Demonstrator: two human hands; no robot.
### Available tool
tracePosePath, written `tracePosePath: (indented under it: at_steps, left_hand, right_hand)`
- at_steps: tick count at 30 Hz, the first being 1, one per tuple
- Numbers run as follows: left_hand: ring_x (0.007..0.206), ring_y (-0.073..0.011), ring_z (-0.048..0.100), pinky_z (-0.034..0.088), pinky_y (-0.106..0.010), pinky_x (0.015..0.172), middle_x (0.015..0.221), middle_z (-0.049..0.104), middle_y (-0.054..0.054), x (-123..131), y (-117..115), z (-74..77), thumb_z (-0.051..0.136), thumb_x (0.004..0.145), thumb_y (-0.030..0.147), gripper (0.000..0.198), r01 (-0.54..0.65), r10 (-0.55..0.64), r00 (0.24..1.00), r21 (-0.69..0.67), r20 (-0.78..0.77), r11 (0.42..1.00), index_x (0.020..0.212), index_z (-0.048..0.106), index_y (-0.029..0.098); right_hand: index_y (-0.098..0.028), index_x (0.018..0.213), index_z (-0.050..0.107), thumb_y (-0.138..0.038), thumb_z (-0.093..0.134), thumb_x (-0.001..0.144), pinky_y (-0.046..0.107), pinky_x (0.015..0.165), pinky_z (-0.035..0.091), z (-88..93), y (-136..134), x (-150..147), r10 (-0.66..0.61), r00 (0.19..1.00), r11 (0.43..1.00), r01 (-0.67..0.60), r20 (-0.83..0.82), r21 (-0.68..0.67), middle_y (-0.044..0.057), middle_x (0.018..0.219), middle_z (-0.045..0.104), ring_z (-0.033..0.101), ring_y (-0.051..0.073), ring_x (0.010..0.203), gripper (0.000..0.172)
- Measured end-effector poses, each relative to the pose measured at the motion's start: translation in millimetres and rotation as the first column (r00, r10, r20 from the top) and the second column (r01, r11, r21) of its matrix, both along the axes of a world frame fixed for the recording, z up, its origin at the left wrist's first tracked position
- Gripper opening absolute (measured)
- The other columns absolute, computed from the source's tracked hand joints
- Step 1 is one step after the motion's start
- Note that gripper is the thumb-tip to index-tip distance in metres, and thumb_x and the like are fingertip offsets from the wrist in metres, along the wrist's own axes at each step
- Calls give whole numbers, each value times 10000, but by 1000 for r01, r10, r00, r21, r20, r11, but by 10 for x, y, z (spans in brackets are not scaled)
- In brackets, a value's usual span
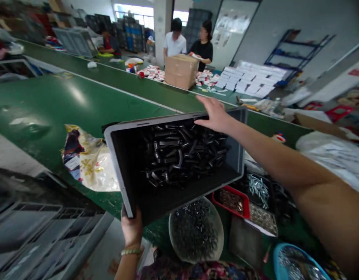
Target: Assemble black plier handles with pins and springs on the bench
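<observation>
A grey plastic crate (121, 177) is tilted toward me, with many curved black plastic parts (179, 153) lying inside it. My left hand (131, 227) grips the crate at its lower left corner, its fingers partly hidden behind the wall. At the far rim, my right hand (216, 114) has its thumb and fingers spread apart; whether it touches the rim I cannot tell. Below the crate's near edge stands a round tub (171, 233) of small dark ring-like parts. Left of the crate lies a printed plastic sack (92, 163), partly covered by it.
Right of the tub are a red tray (246, 202) of small brown parts, silvery screws (258, 190) and a blue basin (280, 252) of metal parts. Across the green table (45, 105), two people stand behind a cardboard box (181, 72). Stacked grey crates (51, 229) are at lower left.
</observation>
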State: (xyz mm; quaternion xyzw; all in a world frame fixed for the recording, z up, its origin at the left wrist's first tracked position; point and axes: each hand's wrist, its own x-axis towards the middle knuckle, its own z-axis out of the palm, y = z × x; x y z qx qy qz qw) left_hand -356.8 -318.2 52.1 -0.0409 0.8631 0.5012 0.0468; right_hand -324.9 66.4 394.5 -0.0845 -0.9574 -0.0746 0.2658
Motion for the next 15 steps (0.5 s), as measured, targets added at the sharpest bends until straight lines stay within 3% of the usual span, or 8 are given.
tracePosePath:
  at_steps: [2, 4, 5, 6, 7, 10, 13, 15]
  left_hand:
    - [843, -347, 654, 526, -466, 728, 855, 647, -158, 8, 15, 9, 563, 742, 500, 496, -25, 31, 997, -85, 69, 996, 1052, 596, 115]
    - [817, -369, 649, 521, -489, 713, 785, 632, -145, 21, 31, 19, 583, 699, 533, 484, -62, 79, 992, -164, 102, 984, 969, 604, 132]
    - [824, -380, 646, 520, -499, 715, 766, 625, -140, 28, 40, 23, 589, 680, 546, 477, -83, 104, 989, -193, 103, 978, 935, 598, 142]
    - [838, -390, 643, 521, -508, 720, 753, 618, -135, 36, 47, 25, 591, 666, 557, 472, -104, 127, 987, -212, 96, 972, 909, 587, 153]
    - [855, -398, 640, 524, -517, 726, 741, 611, -130, 46, 52, 25, 590, 654, 569, 468, -129, 151, 985, -226, 82, 966, 888, 573, 165]
    - [864, -435, 632, 527, -560, 726, 651, 572, -103, 100, 54, -7, 601, 600, 604, 466, -212, 239, 968, -264, 75, 941, 818, 539, 197]
    - [817, -486, 627, 508, -628, 685, 589, 559, -108, 189, 61, -103, 618, 549, 612, 486, -251, 292, 950, -289, 111, 924, 810, 563, 206]
    - [770, -488, 634, 500, -637, 631, 616, 594, -123, 238, 97, -194, 608, 546, 603, 501, -180, 213, 969, -232, 126, 956, 868, 594, 219]
  right_hand:
    - [-153, 1423, 359, -503, 596, 813, 509, 1094, 273, -258, 243, 677, -176, 928, 984, 172, -328, -41, 153, 1416, 437, 370, 298, 1330, 742]
    - [-131, 1417, 349, -567, 627, 754, 505, 1093, 282, -730, 559, 1334, -449, 741, 892, 342, -500, -294, 182, 1387, 447, 387, 312, 1313, 841]
    - [-131, 1395, 369, -593, 643, 708, 528, 1074, 302, -1015, 725, 1596, -591, 686, 788, 379, -424, -484, 198, 1373, 456, 403, 339, 1295, 872]
    - [-157, 1359, 404, -604, 655, 675, 541, 1034, 347, -1305, 883, 1793, -657, 705, 660, 370, -265, -654, 186, 1326, 502, 450, 350, 1248, 854]
    - [-166, 1272, 485, -615, 647, 660, 534, 945, 430, -1581, 1023, 1921, -653, 734, 602, 355, -186, -715, 167, 1195, 594, 549, 349, 1122, 776]
    - [-187, 1042, 600, -608, 663, 624, 453, 822, 500, -2157, 1328, 1954, -623, 772, 543, 312, -125, -780, 107, 975, 671, 626, 299, 916, 596]
    - [-168, 950, 619, -626, 607, 673, 456, 814, 481, -2342, 1531, 1753, -646, 745, 541, 294, -165, -788, 107, 906, 666, 609, 290, 873, 536]
    - [-159, 936, 619, -635, 575, 706, 458, 817, 468, -2378, 1641, 1614, -670, 713, 549, 292, -205, -783, 105, 888, 656, 591, 280, 855, 530]
